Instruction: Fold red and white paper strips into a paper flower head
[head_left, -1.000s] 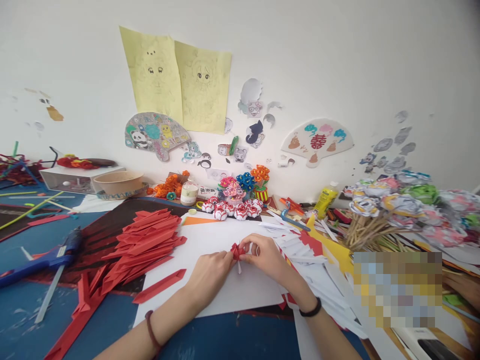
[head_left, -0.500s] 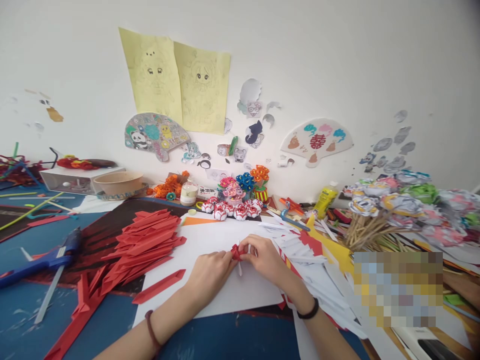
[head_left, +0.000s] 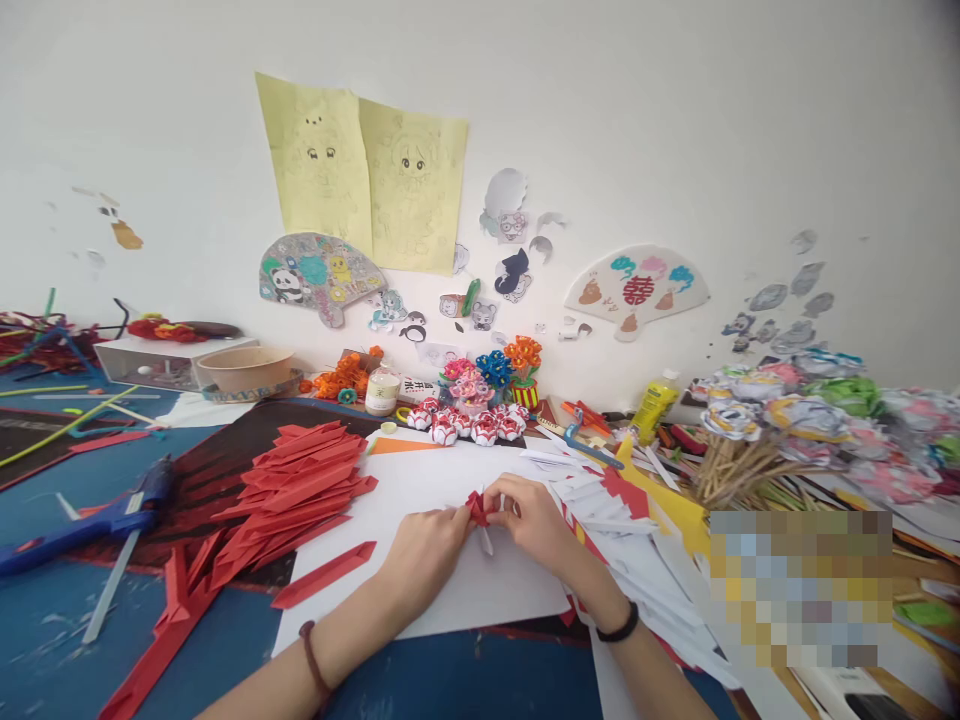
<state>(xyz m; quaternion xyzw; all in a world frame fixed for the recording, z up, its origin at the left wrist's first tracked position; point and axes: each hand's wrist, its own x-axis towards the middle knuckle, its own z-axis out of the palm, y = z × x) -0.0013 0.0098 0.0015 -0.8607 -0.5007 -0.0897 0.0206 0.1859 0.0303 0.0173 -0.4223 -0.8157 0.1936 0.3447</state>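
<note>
A small red folded paper piece sits pinched between both hands over the white sheet at the counter's middle, toward its near edge. The left hand and right hand each close fingertips on it (thumbs pressed in). Folded red strips pile toward the left edge, a blue glue gun beyond.

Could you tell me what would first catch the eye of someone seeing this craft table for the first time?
Probably the pile of folded red paper strips left of centre on the table. Just right of it, over a white sheet, the left hand and right hand pinch a small red folded piece between them. On the wall behind hang two yellow drawings.
</note>
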